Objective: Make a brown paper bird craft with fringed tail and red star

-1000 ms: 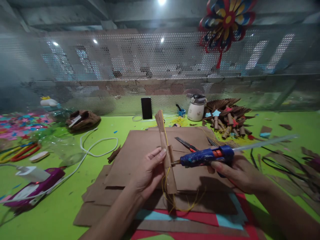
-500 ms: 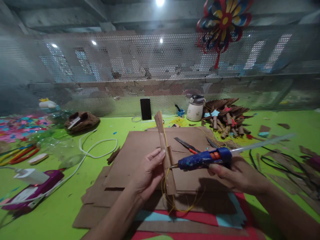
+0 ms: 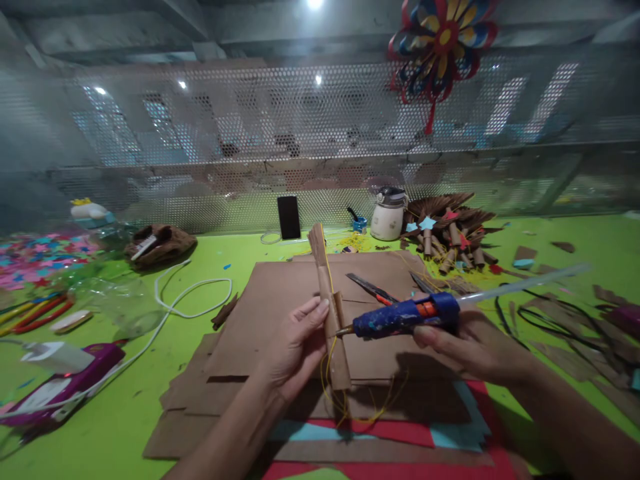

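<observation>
My left hand (image 3: 295,347) grips a folded strip of brown cardboard (image 3: 327,300) held upright, with yellow thread (image 3: 345,400) dangling from it. My right hand (image 3: 475,347) is wrapped round a blue glue gun (image 3: 400,317) with a clear glue stick (image 3: 520,283) poking out the back. The gun's nozzle touches the strip's right side at mid-height. Both hands hover over a stack of brown cardboard sheets (image 3: 280,300).
Scissors (image 3: 373,288) lie on the cardboard. Behind are a black phone (image 3: 289,217), a white jar (image 3: 388,215) and a pile of brown paper fans (image 3: 453,230). A white cable (image 3: 185,293), a purple device (image 3: 65,380) and coloured foam pieces (image 3: 35,250) sit left. Black wires (image 3: 540,320) lie right.
The glue gun has shifted slightly left, its nozzle now against the strip. The left hand and strip have stayed nearly still.
</observation>
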{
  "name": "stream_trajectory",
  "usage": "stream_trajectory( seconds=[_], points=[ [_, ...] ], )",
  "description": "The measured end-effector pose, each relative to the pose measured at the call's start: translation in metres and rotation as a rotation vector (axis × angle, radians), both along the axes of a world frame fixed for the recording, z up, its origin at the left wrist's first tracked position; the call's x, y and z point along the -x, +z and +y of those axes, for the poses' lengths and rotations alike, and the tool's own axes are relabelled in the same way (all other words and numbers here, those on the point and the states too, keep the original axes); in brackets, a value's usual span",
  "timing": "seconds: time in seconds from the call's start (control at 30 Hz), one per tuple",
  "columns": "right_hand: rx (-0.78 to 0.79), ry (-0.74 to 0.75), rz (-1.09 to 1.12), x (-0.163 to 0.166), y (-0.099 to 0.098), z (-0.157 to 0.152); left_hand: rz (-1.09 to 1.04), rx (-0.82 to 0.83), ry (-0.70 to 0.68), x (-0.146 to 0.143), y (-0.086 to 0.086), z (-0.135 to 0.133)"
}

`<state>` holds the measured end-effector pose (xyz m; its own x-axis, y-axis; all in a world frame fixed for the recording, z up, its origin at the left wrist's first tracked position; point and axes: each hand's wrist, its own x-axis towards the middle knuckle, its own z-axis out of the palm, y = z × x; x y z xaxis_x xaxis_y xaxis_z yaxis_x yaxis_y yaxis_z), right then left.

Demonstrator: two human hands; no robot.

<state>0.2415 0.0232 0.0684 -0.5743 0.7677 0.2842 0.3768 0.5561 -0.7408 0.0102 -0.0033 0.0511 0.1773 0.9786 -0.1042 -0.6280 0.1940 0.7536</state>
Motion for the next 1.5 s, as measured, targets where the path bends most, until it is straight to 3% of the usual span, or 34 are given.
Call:
stream_trajectory(
  seconds=[0.17,0.5,1.5],
  points=[
    [0.003,-0.067,-0.002,-0.0002,-0.0016,0.0027,0.025,0.025,0.022,-0.0005,0.0032,-0.0015],
    [0.021,0.002,-0.005,0.0000,0.0021,-0.0004,0.011,0.017,0.047,0.0002,0.0019,0.0003],
    [-0.005,-0.025,-0.033,0.0004,0.0015,0.0013,0.034,0.025,0.032,0.0013,-0.0033,0.0022]
  ],
)
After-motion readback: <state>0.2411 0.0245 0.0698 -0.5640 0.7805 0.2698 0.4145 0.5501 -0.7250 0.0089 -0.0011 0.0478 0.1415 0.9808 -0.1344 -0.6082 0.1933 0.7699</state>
